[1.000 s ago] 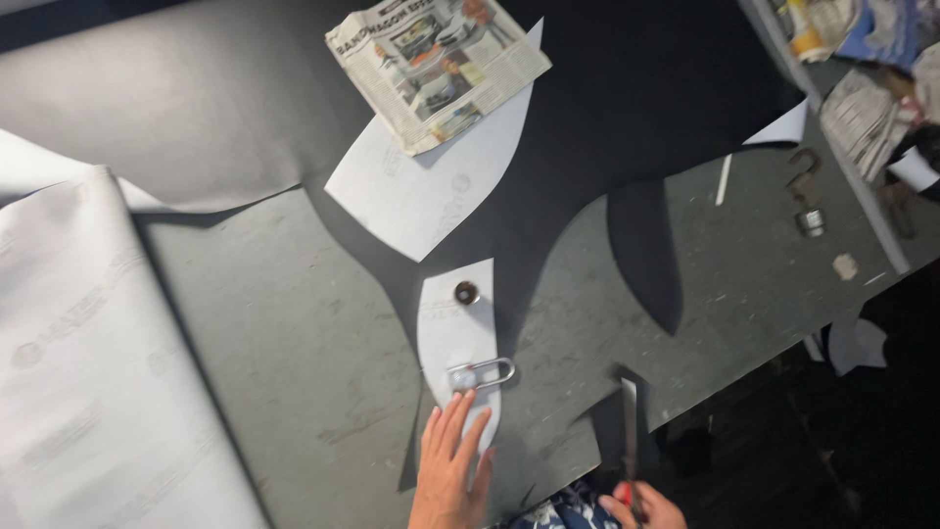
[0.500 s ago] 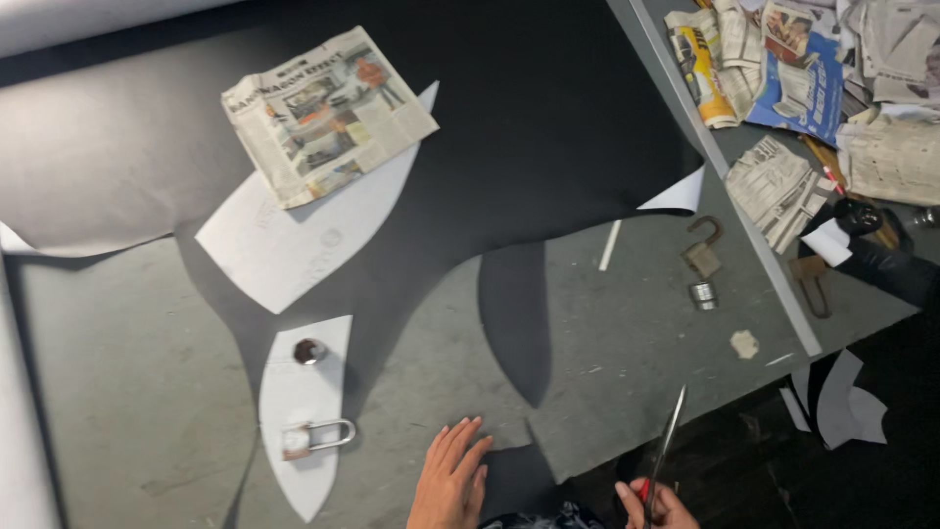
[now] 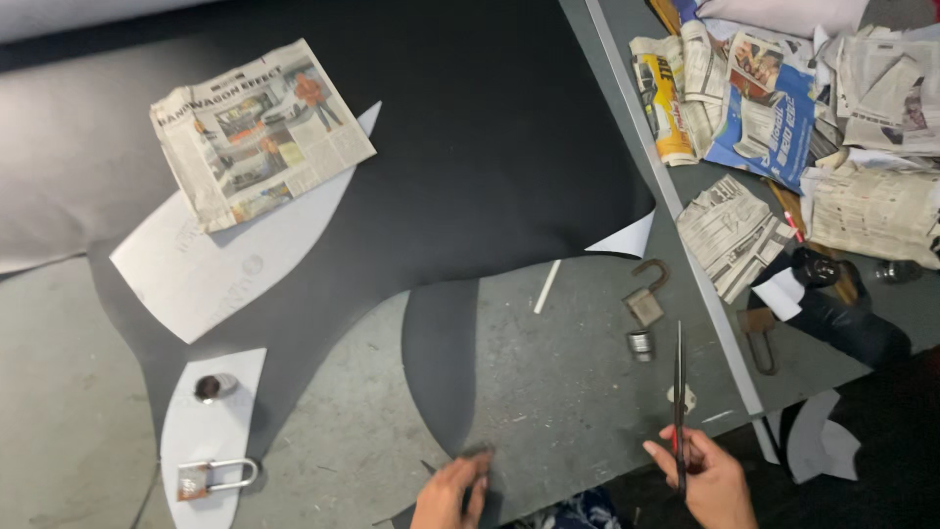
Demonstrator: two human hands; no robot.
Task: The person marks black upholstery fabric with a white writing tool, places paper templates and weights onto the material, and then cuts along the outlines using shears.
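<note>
My right hand (image 3: 713, 485) grips a pair of long scissors (image 3: 678, 390) by the handles, the closed blades pointing away from me over the grey table (image 3: 568, 372). My left hand (image 3: 450, 492) pinches the near tip of a black sheet (image 3: 450, 196), at the end of a curved strip that runs toward me. To the left lies a small white leaf-shaped pattern (image 3: 211, 431) weighted by a padlock (image 3: 211, 478) and a round metal weight (image 3: 215, 386). A larger white pattern (image 3: 220, 260) lies on the black sheet under a folded newspaper (image 3: 257, 129).
An open padlock (image 3: 648, 299), a small metal cylinder (image 3: 640, 345) and a white stick (image 3: 546, 286) lie on the table ahead of the scissors. Beyond a raised table edge (image 3: 676, 206), crumpled newspapers (image 3: 813, 108) and dark scraps pile up at right.
The view has swung right, so the patterns and newspaper now sit further left. My left hand left the small pattern and now pinches the black strip's tip. The scissors moved right.
</note>
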